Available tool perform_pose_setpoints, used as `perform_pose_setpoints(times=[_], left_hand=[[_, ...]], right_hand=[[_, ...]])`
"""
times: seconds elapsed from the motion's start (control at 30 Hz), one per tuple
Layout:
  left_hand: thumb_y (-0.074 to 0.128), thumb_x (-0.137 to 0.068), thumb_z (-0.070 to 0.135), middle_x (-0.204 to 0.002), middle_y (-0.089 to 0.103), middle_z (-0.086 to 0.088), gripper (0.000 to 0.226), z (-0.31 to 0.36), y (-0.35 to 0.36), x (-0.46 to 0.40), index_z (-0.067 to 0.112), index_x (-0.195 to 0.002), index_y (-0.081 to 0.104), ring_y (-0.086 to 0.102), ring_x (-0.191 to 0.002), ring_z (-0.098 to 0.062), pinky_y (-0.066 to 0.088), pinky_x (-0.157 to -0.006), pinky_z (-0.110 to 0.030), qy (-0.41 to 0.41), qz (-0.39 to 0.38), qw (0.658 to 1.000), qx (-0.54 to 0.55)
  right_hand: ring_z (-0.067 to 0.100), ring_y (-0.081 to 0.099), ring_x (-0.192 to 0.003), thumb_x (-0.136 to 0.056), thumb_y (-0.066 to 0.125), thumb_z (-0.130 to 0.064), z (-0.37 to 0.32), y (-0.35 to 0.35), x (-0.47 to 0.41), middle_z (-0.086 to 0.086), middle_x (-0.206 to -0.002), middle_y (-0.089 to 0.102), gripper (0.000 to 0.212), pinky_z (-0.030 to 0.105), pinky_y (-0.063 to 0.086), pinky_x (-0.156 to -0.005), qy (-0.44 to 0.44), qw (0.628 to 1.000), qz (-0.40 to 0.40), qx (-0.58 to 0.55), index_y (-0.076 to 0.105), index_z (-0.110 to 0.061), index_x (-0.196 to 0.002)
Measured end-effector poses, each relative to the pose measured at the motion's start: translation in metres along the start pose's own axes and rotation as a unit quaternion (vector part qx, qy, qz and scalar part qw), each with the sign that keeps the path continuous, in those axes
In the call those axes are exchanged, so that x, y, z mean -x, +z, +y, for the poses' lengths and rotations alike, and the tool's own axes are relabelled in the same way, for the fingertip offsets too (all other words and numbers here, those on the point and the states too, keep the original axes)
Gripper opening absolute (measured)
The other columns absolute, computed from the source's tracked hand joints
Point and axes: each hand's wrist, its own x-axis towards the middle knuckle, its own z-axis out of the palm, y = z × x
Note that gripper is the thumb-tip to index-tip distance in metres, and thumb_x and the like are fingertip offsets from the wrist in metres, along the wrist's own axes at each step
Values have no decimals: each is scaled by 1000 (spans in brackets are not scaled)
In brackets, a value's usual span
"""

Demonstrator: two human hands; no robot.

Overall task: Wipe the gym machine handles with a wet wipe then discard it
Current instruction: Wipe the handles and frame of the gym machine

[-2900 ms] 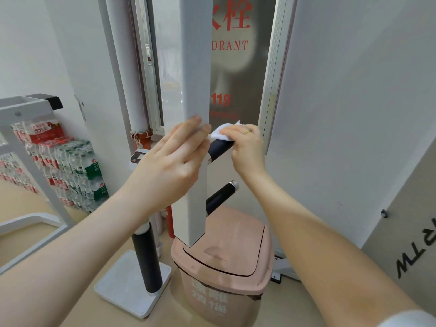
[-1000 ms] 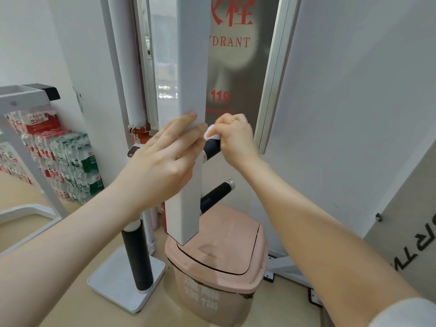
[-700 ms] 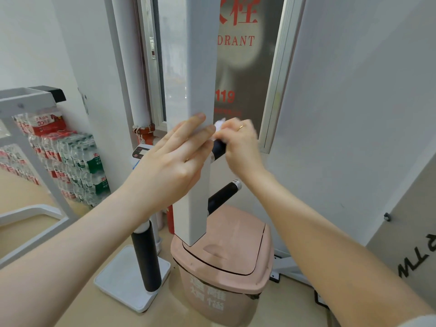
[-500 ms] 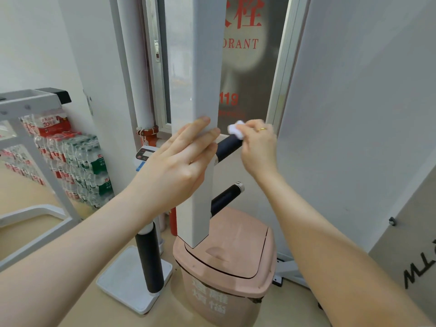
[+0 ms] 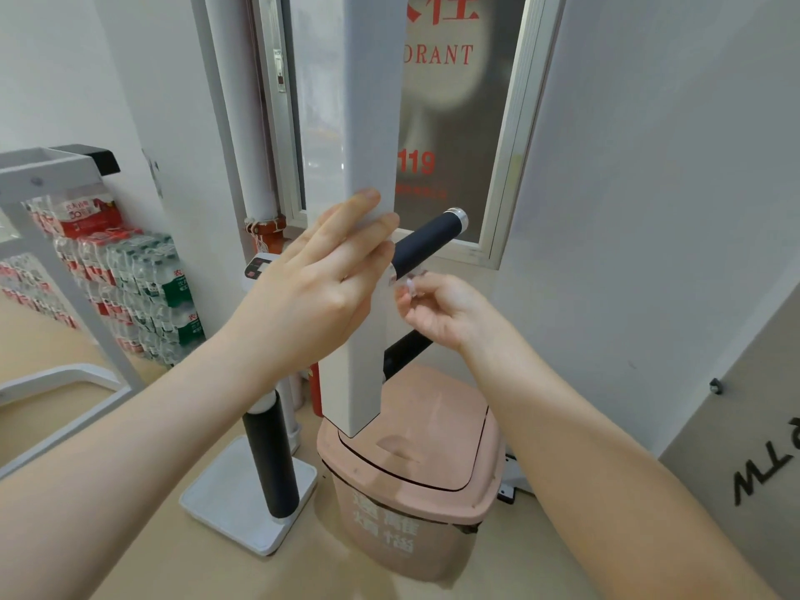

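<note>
Fingers of our left hand [image 5: 311, 292] lie straight and flat against the white post [image 5: 368, 210], steadying it, while our right hand [image 5: 441, 313] sits palm-up below the upper black handle [image 5: 426, 244], fingers curled round a blurred scrap of white wipe [image 5: 409, 290]. Motion blur hides how the wipe is held. Our wrist covers most of the lower handle [image 5: 404, 352], above the pink bin [image 5: 415, 474].

Left hand [image 5: 311, 292] is pressing flat on white post [image 5: 372, 123]. Right hand [image 5: 441, 309] is curling under upper black handle [image 5: 426, 244], wipe [image 5: 409, 288] blurred at its fingertips. Pink bin [image 5: 415, 482] is sitting below.
</note>
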Motion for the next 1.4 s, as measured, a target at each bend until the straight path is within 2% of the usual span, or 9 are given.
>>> perform_pose_setpoints(times=[0.23, 0.3, 0.5, 0.63, 0.87, 1.03, 1.1, 1.2, 1.4], left_hand=[[52, -87, 1, -122, 61, -18, 21, 1, 2, 1, -7, -100, 66, 36, -128, -32, 28, -109, -38, -10, 2, 1000, 3], [53, -86, 1, -121, 61, -18, 21, 0, 1, 0, -6, -100, 66, 35, -128, -32, 25, -110, -37, -10, 2, 1000, -1], [53, -85, 0, -121, 61, -18, 21, 1, 1, 2, -7, -100, 67, 36, -129, -32, 29, -109, -38, -17, -6, 1000, 12], [51, -87, 0, -121, 61, -19, 22, 0, -1, 2, -7, -102, 66, 35, -129, -33, 24, -111, -37, -13, -12, 1000, 2], [55, -84, -2, -121, 61, -18, 21, -4, 3, 5, -6, -102, 66, 36, -128, -32, 23, -111, -36, -1, 1, 1000, -24], [53, -82, -5, -119, 61, -19, 25, -8, 0, 13, -7, -105, 64, 36, -128, -33, 39, -102, -43, -4, -16, 1000, 17], [54, -82, -7, -123, 59, -21, 29, -9, -5, 25, -7, -110, 61, 36, -130, -36, 47, -94, -48, 8, -48, 998, 44], [62, -74, -10, -126, 55, -24, 36, -12, -13, 45, -8, -111, 60, 40, -130, -40, 49, -92, -51, 35, -106, 991, 80], [68, -72, -5, -119, 60, -24, 45, 1, -32, 70, -9, -116, 59, 47, -123, -44, 36, -101, -51, -4, -132, 978, 164]], right_hand=[[9, 51, -54, -87, 35, 14, 10, 3, 7, 8, -69, 56, 25, 13, 42, -50, 24, 996, -35, 80, 47, -6, -78], [11, 47, -58, -87, 34, 15, 5, 2, -1, 13, -82, 52, 22, 13, 43, -51, 12, 997, 11, -73, 49, -2, -92], [7, 45, -57, -91, 45, 5, 7, -5, 2, 4, -73, 55, 18, 13, 45, -55, -154, 980, 82, -101, 60, -4, -86], [9, 56, -83, -89, 51, -9, -20, -4, -12, -3, -92, 63, 19, 21, 44, -81, -382, 866, 231, 225, 68, -18, -86], [22, 55, -100, -91, 49, -5, -23, -1, -19, 4, -99, 66, 23, 25, 41, -85, -489, 683, 163, 518, 71, -10, -92], [-5, 54, -85, -92, 50, -4, 26, 21, 25, -8, -91, 64, 22, 8, 39, -80, -461, 723, 29, 514, 70, -9, -98], [1, 59, -89, -94, 46, -3, 29, 21, 45, -5, -92, 65, 24, 15, 46, -86, -387, 818, 16, 426, 68, -8, -98], [16, 64, -89, -93, 45, -2, 38, 5, 73, 6, -91, 66, 20, 26, 51, -89, -326, 915, 87, 223, 65, -5, -94], [15, 64, -82, -92, 37, 7, 116, -10, 148, 7, -83, 67, 31, 24, 52, -84, -259, 946, 172, 96, 63, -7, -82]])
